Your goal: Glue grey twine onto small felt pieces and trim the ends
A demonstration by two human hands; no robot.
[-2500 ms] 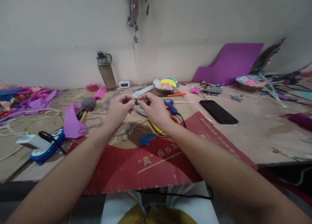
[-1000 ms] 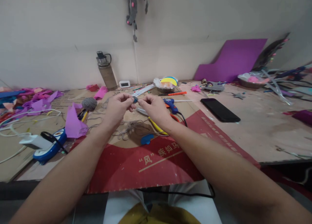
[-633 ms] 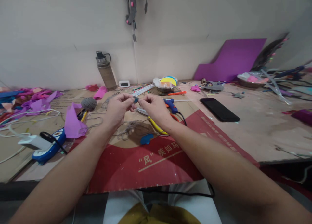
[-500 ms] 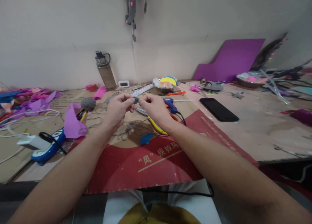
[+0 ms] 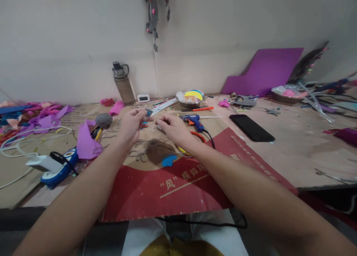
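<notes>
A small dark blue-grey piece is pinched between the thumb and fingertips of my left hand. My right hand is a short gap to its right, its thumb and fingers curled together; what they hold, if anything, is too small to make out. Below both hands lies a loose tangle of grey yarn, and in front of it a flat blue cut-out rests on the cardboard. A blue glue gun lies just beyond my right hand. Yellow-orange handles are partly covered by that hand.
To the left are a grey yarn ball, purple scraps and a blue power strip with a charger. A bottle and a metal bowl stand at the back. A black phone lies to the right.
My hands have moved apart: the right has drawn away from the blue-grey piece, which stays in the left. The camera view has shifted slightly.
</notes>
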